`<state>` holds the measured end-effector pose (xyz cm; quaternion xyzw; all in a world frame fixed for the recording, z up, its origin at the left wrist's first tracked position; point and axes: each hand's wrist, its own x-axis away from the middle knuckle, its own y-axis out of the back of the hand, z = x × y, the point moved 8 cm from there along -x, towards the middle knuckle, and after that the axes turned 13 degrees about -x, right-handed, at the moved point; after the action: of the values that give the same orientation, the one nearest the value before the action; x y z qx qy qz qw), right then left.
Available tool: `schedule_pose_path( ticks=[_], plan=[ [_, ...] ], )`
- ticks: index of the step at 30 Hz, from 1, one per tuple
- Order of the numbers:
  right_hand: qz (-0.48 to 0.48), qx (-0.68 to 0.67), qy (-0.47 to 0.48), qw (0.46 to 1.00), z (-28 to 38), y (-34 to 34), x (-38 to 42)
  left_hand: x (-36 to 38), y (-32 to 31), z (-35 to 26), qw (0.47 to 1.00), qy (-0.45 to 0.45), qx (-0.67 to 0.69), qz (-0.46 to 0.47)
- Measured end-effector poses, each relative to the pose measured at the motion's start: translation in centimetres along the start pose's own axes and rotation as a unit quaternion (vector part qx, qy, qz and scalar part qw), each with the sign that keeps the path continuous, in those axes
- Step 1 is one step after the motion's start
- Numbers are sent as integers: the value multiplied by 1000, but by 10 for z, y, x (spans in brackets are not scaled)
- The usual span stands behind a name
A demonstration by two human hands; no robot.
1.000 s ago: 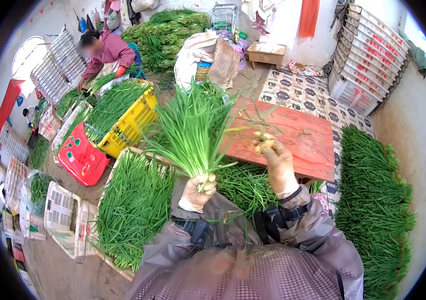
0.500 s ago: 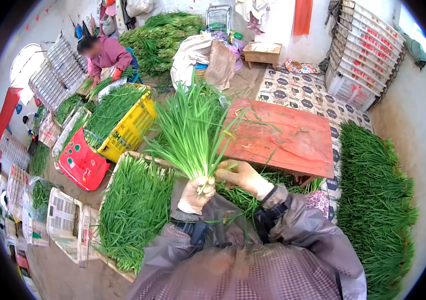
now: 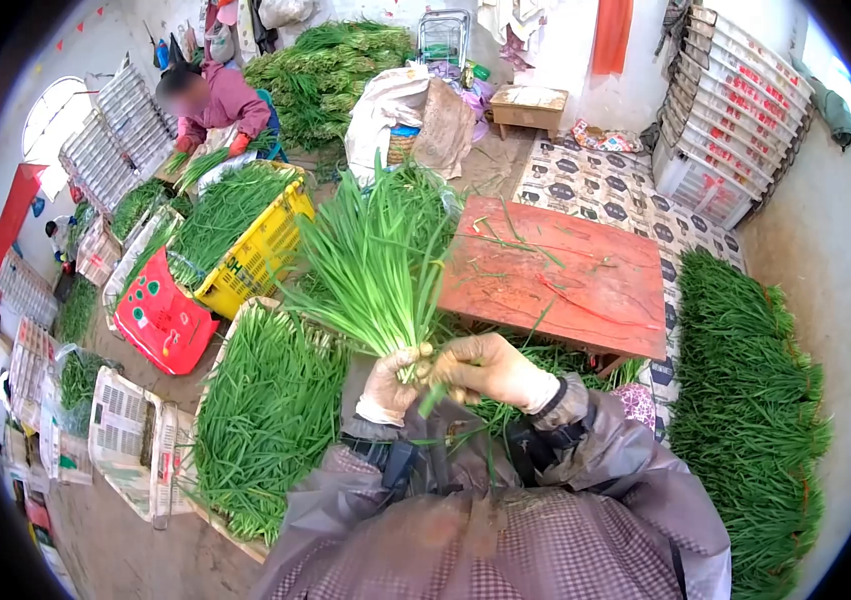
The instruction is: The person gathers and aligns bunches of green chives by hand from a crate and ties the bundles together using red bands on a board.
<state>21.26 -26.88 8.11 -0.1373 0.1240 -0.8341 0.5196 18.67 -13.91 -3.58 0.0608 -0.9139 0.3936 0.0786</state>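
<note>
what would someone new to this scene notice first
The eye would likely go first to the bright green bunch fanning up from the left hand, with the right hand close beside its base. Just beyond the hands, to the right, sits a worn red tabletop. Further off on the left, a yellow crate heaped with greens stands near a person in purple.

Bare floor (image 3: 136, 530) runs left of the long crate (image 3: 208, 385); the red tabletop (image 3: 556, 275) blocks ahead-right.
</note>
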Motion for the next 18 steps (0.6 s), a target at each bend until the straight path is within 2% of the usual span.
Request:
schedule_pose_path(
  ticks=[2, 4, 5, 8, 9, 10, 11, 12, 13, 15, 16, 17, 18],
  plan=[
    [144, 39, -108, 983, -7, -3, 13, 3, -1, -5, 999, -3, -7, 31],
    [163, 167, -103, 967, -19, 5, 17, 6, -10, -10, 998, -13, 6, 67],
    [126, 413, -62, 900, -29, 27, 11, 5, -7, -8, 996, -5, 12, 85],
    [-41, 298, -98, 949, -41, 66, -8, 6, -6, -8, 995, 0, 4, 96],
    [-79, 173, -5, 982, -36, 76, -18, 8, -10, -9, 995, 2, 1, 104],
    [-163, 174, 67, 969, -13, 80, -22, 8, -10, -8, 995, 6, -5, 101],
    [-241, 200, 48, 949, 4, 88, -21, 8, -9, -6, 995, 11, -11, 98],
    [-294, 234, 137, 917, 22, 95, -24, 10, -9, -5, 995, 17, -18, 95],
    [-330, 318, 229, 859, 37, 96, -33, 11, -13, -5, 994, 17, -21, 103],
    [-329, 253, 222, 882, 35, 99, -50, 17, -25, -7, 992, 20, -27, 121],
    [-282, 101, 120, 947, 33, 87, -56, 20, -29, -9, 991, 20, -16, 132],
    [-241, 41, 66, 967, -6, 129, -89, 24, -32, -11, 990, 19, -5, 142],
    [-282, 46, 107, 953, -2, 144, -85, 28, -35, -14, 988, 18, 8, 151]
  ],
)
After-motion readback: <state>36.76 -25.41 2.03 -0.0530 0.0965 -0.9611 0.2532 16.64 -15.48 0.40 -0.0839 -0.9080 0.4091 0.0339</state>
